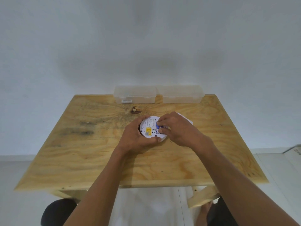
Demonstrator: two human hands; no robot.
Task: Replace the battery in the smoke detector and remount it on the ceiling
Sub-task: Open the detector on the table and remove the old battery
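Head view: detector (pixel 149 130) lies back-up, mid-surface (pixel 91 154). Left hand (pixel 136 138) clasps its rim. Right hand (pixel 176 129) pinches the blue battery (pixel 160 127). Judged light, rigid, smooth plastic; hold by the rim.

Plywood desk (pixel 91 160) with swirling grain, a dark knot (pixel 135 110) near the far edge and grey stains (pixel 84 132) toward the left edge. Two clear plastic boxes (pixel 135 94) (pixel 180 94) stand side by side along the far edge against a plain white wall (pixel 146 38). Pale tiled floor (pixel 276 168) shows beyond the right edge and under the near edge, in soft, even light.
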